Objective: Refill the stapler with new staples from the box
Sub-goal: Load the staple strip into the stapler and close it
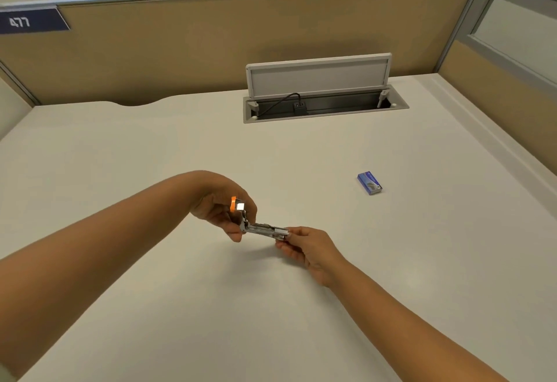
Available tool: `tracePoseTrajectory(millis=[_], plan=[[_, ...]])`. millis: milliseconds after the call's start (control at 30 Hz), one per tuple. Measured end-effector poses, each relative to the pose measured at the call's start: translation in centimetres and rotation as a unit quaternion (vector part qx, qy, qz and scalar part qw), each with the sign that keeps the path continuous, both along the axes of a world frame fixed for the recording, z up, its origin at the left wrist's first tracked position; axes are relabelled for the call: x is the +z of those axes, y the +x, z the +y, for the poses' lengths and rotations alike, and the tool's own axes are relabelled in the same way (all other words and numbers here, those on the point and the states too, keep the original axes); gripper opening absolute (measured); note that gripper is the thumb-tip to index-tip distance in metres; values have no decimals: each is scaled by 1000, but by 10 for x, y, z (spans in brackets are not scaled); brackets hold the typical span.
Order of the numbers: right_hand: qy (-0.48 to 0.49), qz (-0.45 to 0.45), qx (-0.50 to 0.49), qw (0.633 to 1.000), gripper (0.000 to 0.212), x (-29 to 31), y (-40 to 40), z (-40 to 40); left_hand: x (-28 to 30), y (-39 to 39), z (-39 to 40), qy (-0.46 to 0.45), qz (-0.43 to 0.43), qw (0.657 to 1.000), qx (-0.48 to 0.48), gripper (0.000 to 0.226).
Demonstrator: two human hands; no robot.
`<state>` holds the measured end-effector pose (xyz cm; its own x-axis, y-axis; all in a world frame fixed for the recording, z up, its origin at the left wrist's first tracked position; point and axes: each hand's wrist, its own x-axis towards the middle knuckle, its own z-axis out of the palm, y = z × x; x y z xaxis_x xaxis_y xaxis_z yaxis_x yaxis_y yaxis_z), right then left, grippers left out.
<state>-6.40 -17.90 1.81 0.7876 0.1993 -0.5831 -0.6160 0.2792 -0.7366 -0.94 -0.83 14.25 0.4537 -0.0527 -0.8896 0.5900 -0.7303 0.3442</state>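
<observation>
A small metal stapler [261, 228] with an orange top is held above the white desk [150, 146], swung open so its top arm points up and its staple channel lies level. My left hand [221, 206] grips the hinge end and the raised orange arm. My right hand [304, 246] pinches the front tip of the channel. A small blue box of staples [370, 183] lies shut on the desk, to the right and farther away, apart from both hands.
An open cable hatch [324, 104] with a raised grey lid, a black plug and a cord sits at the back of the desk. Tan partition walls [211, 43] enclose the desk at the back and right.
</observation>
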Motion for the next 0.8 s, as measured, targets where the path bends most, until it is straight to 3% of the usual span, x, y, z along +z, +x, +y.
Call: tracePoseTrajectory(millis=[233, 500, 800], plan=[[20, -18, -34, 999, 11, 5, 10, -7, -13, -5, 3, -33, 14, 999, 35, 15], [-61, -101, -35, 992, 13, 12, 19, -14, -36, -10, -8, -53, 58, 997, 28, 34], [-115, -137, -13, 984, 14, 14, 18, -12, -55, -14, -21, 25, 23, 999, -38, 50]])
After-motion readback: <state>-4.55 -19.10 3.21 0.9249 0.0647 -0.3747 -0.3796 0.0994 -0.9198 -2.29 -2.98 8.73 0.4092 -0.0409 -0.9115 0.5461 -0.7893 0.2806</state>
